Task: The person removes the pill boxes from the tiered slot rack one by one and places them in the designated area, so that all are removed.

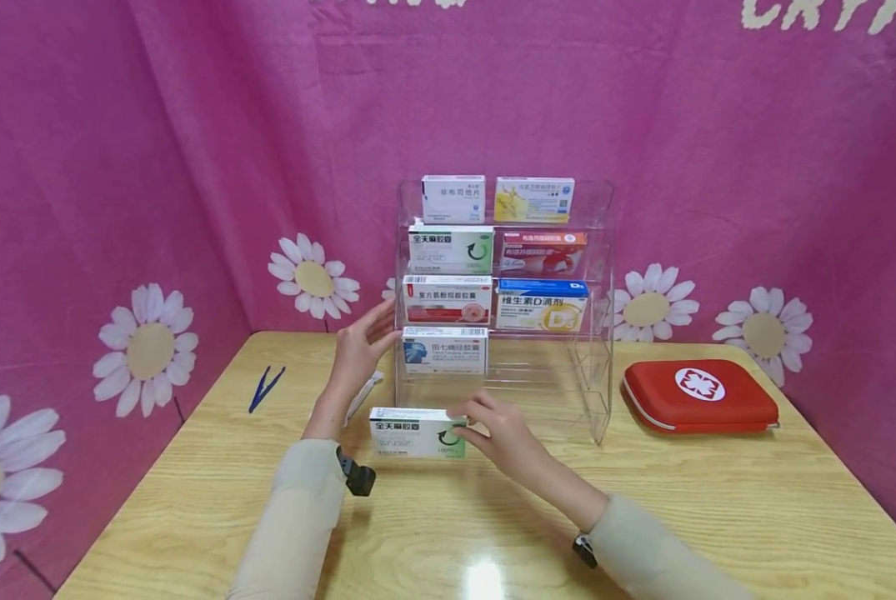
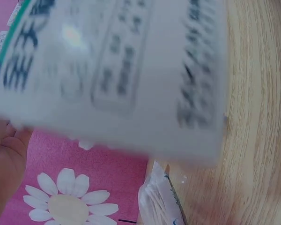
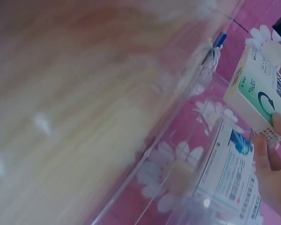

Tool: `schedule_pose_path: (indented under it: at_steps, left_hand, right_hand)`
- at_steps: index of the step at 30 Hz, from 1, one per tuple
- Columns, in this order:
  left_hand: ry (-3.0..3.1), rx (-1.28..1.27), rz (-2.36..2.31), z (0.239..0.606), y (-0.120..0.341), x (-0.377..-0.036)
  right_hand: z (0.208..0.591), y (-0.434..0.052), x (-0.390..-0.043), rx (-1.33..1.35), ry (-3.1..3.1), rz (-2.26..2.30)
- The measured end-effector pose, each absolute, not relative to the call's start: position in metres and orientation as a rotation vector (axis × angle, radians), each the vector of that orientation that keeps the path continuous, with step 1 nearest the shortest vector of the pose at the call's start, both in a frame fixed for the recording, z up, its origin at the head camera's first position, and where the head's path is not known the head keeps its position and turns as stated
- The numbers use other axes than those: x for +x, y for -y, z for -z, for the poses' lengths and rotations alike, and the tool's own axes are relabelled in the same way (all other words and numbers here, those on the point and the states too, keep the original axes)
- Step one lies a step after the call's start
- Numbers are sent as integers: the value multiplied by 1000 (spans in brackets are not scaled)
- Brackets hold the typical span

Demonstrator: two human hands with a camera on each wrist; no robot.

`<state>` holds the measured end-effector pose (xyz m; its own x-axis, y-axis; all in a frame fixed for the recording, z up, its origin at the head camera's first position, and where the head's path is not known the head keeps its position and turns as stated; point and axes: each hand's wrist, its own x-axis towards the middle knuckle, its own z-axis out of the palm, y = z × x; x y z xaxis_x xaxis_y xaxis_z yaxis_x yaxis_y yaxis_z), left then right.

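Note:
My right hand (image 1: 509,433) pinches the right end of a white and green medicine box (image 1: 416,433), thumb in front, holding it above the table before the rack. In the right wrist view the fingers (image 3: 276,154) grip the end of the same box (image 3: 260,89). That box (image 2: 112,61) looms large and blurred in the left wrist view. My left hand (image 1: 356,354) reaches to the left side of the clear acrylic display rack (image 1: 601,367), its extended fingers at the side panel. On the rack's lowest filled tier stands a white and blue medicine box (image 1: 446,352).
Several more medicine boxes stand on the upper tiers, including a vitamin D box (image 1: 542,307). A red first-aid case (image 1: 698,396) lies right of the rack. Blue tweezers (image 1: 266,389) lie at the left; a clear packet of cotton swabs (image 2: 159,199) is near the left wrist.

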<state>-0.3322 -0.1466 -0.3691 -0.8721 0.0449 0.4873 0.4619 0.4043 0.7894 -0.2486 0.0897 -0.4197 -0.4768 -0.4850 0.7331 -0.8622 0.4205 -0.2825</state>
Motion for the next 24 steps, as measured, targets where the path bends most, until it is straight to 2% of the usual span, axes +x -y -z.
schedule_pose_path:
  at_steps: [16, 24]
  left_hand:
    - [2260, -448, 1484, 372, 147, -334]
    - [2243, -456, 1502, 372, 148, -334]
  right_hand:
    - [426, -55, -247, 1208, 2374, -982]
    - [430, -46, -251, 1149, 2546, -1023]
